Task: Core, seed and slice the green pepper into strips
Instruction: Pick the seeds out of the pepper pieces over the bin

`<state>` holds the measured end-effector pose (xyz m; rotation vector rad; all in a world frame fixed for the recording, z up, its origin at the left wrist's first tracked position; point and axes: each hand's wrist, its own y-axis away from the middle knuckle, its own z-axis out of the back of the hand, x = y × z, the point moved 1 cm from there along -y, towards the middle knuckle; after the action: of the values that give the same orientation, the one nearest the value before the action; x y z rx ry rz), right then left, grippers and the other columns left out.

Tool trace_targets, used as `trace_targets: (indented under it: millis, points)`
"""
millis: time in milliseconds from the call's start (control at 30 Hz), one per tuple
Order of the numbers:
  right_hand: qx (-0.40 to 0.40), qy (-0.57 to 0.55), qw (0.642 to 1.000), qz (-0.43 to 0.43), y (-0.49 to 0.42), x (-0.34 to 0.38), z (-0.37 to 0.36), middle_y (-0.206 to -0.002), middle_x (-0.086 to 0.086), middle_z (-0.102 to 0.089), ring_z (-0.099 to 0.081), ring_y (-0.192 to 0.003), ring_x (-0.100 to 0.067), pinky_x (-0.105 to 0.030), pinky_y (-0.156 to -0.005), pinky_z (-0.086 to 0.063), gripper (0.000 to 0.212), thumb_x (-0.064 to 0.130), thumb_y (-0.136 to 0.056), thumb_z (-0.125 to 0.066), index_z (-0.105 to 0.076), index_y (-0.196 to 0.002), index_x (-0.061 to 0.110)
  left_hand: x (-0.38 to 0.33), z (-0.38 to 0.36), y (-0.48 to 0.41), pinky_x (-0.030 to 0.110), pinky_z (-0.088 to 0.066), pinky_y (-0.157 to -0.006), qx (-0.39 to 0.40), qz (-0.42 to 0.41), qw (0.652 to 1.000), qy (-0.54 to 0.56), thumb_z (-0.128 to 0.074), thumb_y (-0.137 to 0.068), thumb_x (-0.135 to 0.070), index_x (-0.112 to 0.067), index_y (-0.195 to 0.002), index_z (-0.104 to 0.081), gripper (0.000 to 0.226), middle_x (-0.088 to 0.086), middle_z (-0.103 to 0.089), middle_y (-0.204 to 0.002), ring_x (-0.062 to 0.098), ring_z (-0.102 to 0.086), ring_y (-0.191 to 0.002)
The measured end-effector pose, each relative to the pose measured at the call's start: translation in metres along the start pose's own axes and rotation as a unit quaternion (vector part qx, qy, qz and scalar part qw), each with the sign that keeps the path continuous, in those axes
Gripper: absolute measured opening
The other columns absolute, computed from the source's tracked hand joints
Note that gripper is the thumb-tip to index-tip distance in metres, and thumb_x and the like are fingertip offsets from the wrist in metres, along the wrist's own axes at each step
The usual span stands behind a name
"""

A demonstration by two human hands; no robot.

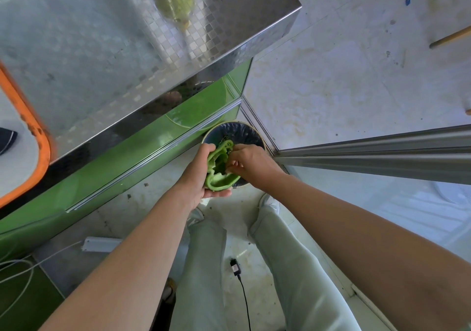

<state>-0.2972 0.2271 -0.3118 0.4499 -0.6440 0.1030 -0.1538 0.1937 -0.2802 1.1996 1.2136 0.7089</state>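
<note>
Two hands hover over the floor bin (237,129): the left hand (195,177) grips the opened pepper (219,181), hollow up; the right hand (252,164) pinches pith (228,170) inside, presumably so it drops straight in.

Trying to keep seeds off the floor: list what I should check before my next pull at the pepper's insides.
1. Green pepper cut open, cavity facing up: ok.
2. Left hand grips the pepper from below and behind: ok.
3. Right hand has its fingertips curled into the cavity, pinching at the pale pith: ok.
4. Pepper held above the bin, so that loose bits should drop in: ok, as far as this view shows.
5. All seeds and pith cleared: cannot tell, the fingers hide part of the cavity.
6. Floor beside the bin free of dropped seeds: cannot tell, it is already speckled.
</note>
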Motion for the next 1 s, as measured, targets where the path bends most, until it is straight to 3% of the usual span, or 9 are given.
trace_targets:
  millis: [133, 233, 300, 367, 567, 633, 733, 933, 1000]
  points:
    - [-0.076, -0.105, 0.983, -0.131, 0.000, -0.006, 0.001, -0.088, -0.005, -0.069, -0.059, -0.076, -0.015, -0.037, -0.080, -0.052, 0.013, 0.019, -0.090, -0.066, -0.074, -0.093, 0.009, 0.002, -0.001, 0.000, 0.045, -0.059, -0.073, 0.003, 0.002, 1.000, 0.015, -0.045, -0.092, -0.052, -0.014, -0.106, -0.066, 0.045, 0.014, -0.073, -0.097, 0.027, -0.069, -0.081]
    - [-0.200, -0.244, 0.907, -0.280, 0.003, -0.016, 0.007, -0.079, 0.000, -0.068, -0.065, -0.074, -0.018, -0.040, -0.081, -0.056, 0.010, 0.013, -0.091, -0.063, -0.073, -0.091, 0.011, 0.005, 0.001, -0.001, 0.042, -0.058, -0.067, -0.004, 0.007, 0.999, 0.045, -0.045, -0.091, -0.053, -0.013, -0.110, -0.064, 0.048, 0.015, -0.072, -0.099, 0.028, -0.069, -0.078]
    - [-0.181, -0.231, 0.909, -0.295, 0.004, -0.022, 0.008, -0.090, -0.002, -0.071, -0.067, -0.081, -0.020, -0.040, -0.085, -0.056, 0.019, 0.006, -0.090, -0.059, -0.072, -0.102, 0.011, 0.006, 0.005, -0.002, 0.042, -0.058, -0.066, -0.009, 0.006, 0.999, 0.051, -0.046, -0.091, -0.053, -0.014, -0.111, -0.064, 0.048, 0.014, -0.073, -0.098, 0.028, -0.070, -0.078]
    - [-0.146, -0.197, 0.931, -0.270, 0.005, -0.019, 0.009, -0.101, -0.001, -0.071, -0.067, -0.088, -0.017, -0.037, -0.089, -0.054, 0.028, 0.004, -0.088, -0.058, -0.072, -0.109, 0.016, 0.007, 0.007, -0.002, 0.042, -0.058, -0.066, -0.015, 0.008, 0.998, 0.062, -0.046, -0.091, -0.053, -0.014, -0.109, -0.065, 0.047, 0.013, -0.074, -0.095, 0.029, -0.070, -0.077]
    - [-0.046, -0.168, 0.984, -0.048, 0.007, 0.010, 0.010, -0.084, 0.007, -0.062, -0.055, -0.069, -0.002, -0.012, -0.069, -0.041, 0.011, 0.018, -0.084, -0.071, -0.075, -0.093, 0.013, 0.004, 0.005, 0.000, 0.042, -0.058, -0.069, -0.002, 0.000, 0.998, 0.069, -0.041, -0.094, -0.050, -0.016, -0.099, -0.067, 0.043, 0.011, -0.074, -0.088, 0.027, -0.069, -0.078]
    - [0.021, -0.126, 0.992, -0.004, 0.005, 0.017, 0.005, -0.089, 0.003, -0.067, -0.057, -0.076, -0.006, -0.017, -0.074, -0.042, 0.017, 0.025, -0.084, -0.073, -0.075, -0.097, 0.015, 0.002, 0.005, 0.001, 0.043, -0.059, -0.071, 0.003, -0.007, 0.998, 0.062, -0.038, -0.096, -0.049, -0.018, -0.093, -0.069, 0.044, 0.007, -0.074, -0.085, 0.023, -0.068, -0.077]
    - [0.013, -0.110, 0.994, 0.022, 0.002, 0.021, 0.001, -0.086, 0.002, -0.069, -0.057, -0.079, -0.012, -0.030, -0.078, -0.044, 0.018, 0.029, -0.081, -0.076, -0.074, -0.092, 0.016, 0.000, 0.004, 0.004, 0.044, -0.059, -0.072, 0.009, -0.009, 0.998, 0.056, -0.036, -0.095, -0.049, -0.019, -0.085, -0.071, 0.047, 0.005, -0.072, -0.082, 0.022, -0.066, -0.076]
    - [-0.007, -0.147, 0.989, 0.023, 0.005, 0.024, 0.007, -0.083, 0.003, -0.072, -0.062, -0.071, -0.007, -0.021, -0.074, -0.048, 0.008, 0.020, -0.082, -0.073, -0.076, -0.086, 0.014, -0.003, 0.000, 0.009, 0.044, -0.059, -0.069, 0.005, -0.013, 0.999, 0.043, -0.036, -0.096, -0.048, -0.019, -0.081, -0.071, 0.047, 0.006, -0.071, -0.083, 0.024, -0.066, -0.079]
    - [-0.014, -0.138, 0.990, 0.014, 0.004, 0.024, 0.008, -0.079, 0.006, -0.071, -0.063, -0.070, -0.008, -0.028, -0.076, -0.049, 0.005, 0.021, -0.080, -0.073, -0.076, -0.081, 0.017, -0.003, -0.002, 0.009, 0.045, -0.059, -0.072, -0.001, -0.012, 0.999, 0.046, -0.037, -0.096, -0.048, -0.019, -0.085, -0.071, 0.046, 0.005, -0.073, -0.083, 0.023, -0.068, -0.080]
